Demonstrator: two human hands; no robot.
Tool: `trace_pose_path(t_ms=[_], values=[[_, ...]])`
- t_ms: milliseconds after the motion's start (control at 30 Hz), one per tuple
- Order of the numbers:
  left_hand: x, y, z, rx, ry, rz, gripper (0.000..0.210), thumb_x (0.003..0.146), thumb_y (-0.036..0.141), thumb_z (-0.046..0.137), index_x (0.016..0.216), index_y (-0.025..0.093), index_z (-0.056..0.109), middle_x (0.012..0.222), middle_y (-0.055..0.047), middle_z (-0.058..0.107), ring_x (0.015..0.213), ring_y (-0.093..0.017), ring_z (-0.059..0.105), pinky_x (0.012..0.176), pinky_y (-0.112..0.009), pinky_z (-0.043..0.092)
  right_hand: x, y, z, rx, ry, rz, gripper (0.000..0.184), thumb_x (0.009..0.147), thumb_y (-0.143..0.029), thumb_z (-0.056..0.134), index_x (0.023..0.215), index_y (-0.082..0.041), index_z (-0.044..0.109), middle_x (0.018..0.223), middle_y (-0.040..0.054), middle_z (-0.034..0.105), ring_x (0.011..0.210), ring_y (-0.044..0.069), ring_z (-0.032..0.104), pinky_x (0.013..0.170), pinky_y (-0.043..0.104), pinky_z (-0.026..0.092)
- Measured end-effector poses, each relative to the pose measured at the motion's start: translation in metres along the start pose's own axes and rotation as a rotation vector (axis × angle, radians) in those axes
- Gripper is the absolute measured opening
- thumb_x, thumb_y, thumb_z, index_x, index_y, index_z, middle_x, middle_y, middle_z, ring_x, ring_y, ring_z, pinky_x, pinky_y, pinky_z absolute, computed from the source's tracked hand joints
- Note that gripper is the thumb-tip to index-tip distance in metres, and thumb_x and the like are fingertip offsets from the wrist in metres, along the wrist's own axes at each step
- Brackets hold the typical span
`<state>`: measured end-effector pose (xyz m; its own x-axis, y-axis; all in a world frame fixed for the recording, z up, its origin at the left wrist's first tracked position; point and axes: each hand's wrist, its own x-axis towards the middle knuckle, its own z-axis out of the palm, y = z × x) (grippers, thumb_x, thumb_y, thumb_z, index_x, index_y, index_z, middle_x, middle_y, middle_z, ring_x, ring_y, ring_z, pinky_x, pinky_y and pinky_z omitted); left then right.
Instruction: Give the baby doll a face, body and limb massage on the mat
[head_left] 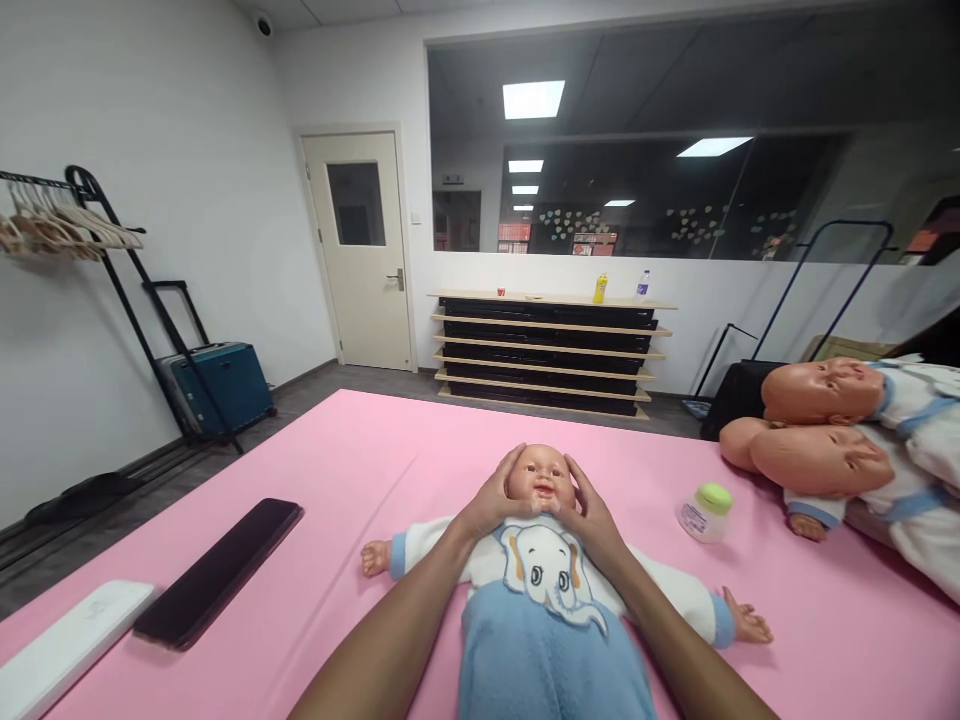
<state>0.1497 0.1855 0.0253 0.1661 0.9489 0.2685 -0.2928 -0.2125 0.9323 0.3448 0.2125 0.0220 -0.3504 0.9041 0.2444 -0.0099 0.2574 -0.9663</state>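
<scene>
A baby doll (pixel 544 560) in a blue and white outfit with an elephant on the chest lies on its back on the pink table (pixel 315 460). Its arms stretch out to both sides. My left hand (pixel 493 502) cups one side of the doll's head, the thumb near its chin and the fingers along the cheek. On the other side, my right hand (pixel 589 508) holds the head the same way. The doll's face shows between my hands. A small jar with a green lid (pixel 706 512) stands to the right of the doll, apart from my hands.
A dark phone (pixel 221 570) and a white flat device (pixel 71 640) lie at the left. More dolls (pixel 825 455) are piled at the right edge. Beyond the table are a low shelf stack (pixel 551 345), a door (pixel 360 250), a blue suitcase (pixel 217 390) and hangers (pixel 67 232).
</scene>
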Motion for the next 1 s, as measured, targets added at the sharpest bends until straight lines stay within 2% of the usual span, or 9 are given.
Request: trace_pose_path(t_ms=[133,333,700,1000], values=[[-0.001,-0.002,0.001,0.101,0.028,0.015,0.112,0.054,0.022,0.087,0.147,0.026,0.027,0.152,-0.010,0.027,0.136,-0.034,0.032,0.113,-0.046,0.028,-0.002,-0.004,0.004,0.003,-0.012,0.006,0.101,0.067,-0.043,0.077,0.149,-0.026,0.020,0.145,0.0113,0.039,0.128,0.032,0.045,0.101,0.046,0.045],[0.000,-0.003,0.001,0.033,-0.008,0.013,0.111,0.057,0.019,0.086,0.148,0.025,0.023,0.151,-0.012,0.031,0.132,-0.032,0.039,0.109,-0.043,0.035,-0.002,-0.004,0.003,0.011,-0.019,0.000,0.098,0.069,-0.043,0.076,0.148,-0.027,0.020,0.146,0.0120,0.037,0.129,0.031,0.044,0.103,0.047,0.043],[-0.001,0.001,0.003,0.005,-0.007,-0.003,0.108,0.057,0.018,0.085,0.148,0.026,0.026,0.150,-0.011,0.032,0.132,-0.033,0.039,0.109,-0.044,0.035,-0.004,-0.009,0.004,0.052,-0.032,0.008,0.094,0.071,-0.041,0.075,0.147,-0.027,0.021,0.146,0.0129,0.037,0.122,0.030,0.051,0.101,0.045,0.045],[-0.003,0.008,0.006,-0.017,-0.004,-0.013,0.107,0.057,0.017,0.085,0.147,0.026,0.028,0.148,-0.011,0.035,0.131,-0.032,0.040,0.109,-0.043,0.036,-0.003,-0.010,0.004,0.045,-0.034,0.018,0.094,0.071,-0.042,0.074,0.147,-0.027,0.021,0.148,0.0107,0.034,0.127,0.030,0.046,0.102,0.044,0.044]])
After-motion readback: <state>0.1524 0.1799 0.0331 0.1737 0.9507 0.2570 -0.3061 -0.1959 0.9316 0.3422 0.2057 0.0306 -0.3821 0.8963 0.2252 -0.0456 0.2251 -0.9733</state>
